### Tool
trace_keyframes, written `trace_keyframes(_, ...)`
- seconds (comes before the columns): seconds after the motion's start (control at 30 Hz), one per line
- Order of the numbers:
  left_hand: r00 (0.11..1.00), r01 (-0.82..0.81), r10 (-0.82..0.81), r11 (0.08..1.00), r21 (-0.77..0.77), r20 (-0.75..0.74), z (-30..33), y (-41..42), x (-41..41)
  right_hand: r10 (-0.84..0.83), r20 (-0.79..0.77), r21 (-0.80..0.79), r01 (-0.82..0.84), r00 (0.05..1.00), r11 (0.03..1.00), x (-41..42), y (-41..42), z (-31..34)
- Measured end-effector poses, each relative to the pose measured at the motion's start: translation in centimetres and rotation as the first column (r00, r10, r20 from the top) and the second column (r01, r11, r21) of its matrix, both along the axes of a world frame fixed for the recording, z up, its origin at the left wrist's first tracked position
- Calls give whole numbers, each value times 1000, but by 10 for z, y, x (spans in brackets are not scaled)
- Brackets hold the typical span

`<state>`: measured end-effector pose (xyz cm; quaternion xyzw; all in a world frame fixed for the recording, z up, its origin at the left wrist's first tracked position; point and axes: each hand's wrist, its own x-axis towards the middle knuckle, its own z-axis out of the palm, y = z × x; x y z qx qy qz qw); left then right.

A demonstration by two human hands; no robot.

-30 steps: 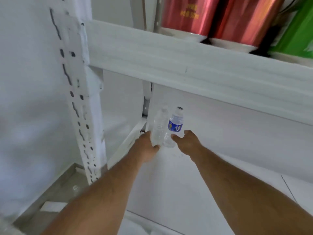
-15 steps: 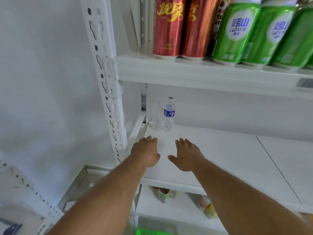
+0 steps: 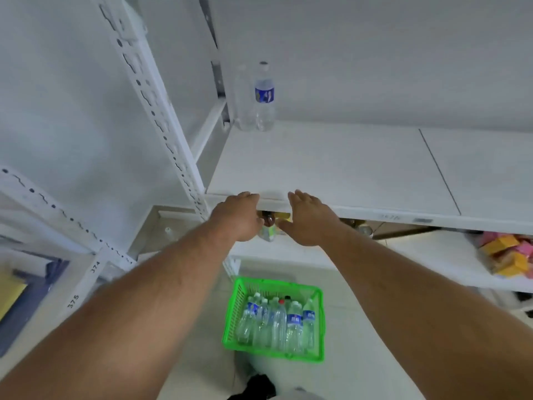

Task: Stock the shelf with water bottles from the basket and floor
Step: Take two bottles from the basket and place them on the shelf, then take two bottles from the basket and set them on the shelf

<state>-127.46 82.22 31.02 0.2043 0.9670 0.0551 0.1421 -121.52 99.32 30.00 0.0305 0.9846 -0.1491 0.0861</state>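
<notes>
Water bottles (image 3: 277, 324) stand upright in the green basket (image 3: 317, 321) on the floor, directly below both empty, open hands: left hand (image 3: 240, 216), right hand (image 3: 310, 219), roughly equally near.

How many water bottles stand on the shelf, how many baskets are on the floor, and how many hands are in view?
Water bottles on the shelf: 2, one unlabelled bottle and one blue-label bottle
Green basket: 1
Hands: 2, left hand and right hand
Total: 5
</notes>
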Motion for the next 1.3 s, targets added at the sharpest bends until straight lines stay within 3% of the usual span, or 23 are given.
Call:
trace_keyframes(0.17,996,19,-17,1000,-15,88,-49,-5,51,46,-9,23,-46,999,999,52,-5,-38)
trace_keyframes(0.37,951,-61,63,998,-14,302,-119,-22,84,-25,187,-87,42,982,995,90,-13,-101)
trace_keyframes(0.73,715,-262,213,965,-28,666,-298,-69,89,-234,514,-76,315,825,946,105,-21,-260)
trace_keyframes(1.0,598,-483,337,876,-9,727,-450,-52,78,-401,651,-123,611,644,782,79,4,-426)
trace_keyframes(1.2,545,-578,386,816,0,745,-601,-26,88,-462,685,-144,726,563,672,62,19,-586)
trace_keyframes(1.3,556,-558,389,830,-16,735,-673,-14,96,-478,698,-158,765,534,624,60,20,-654)
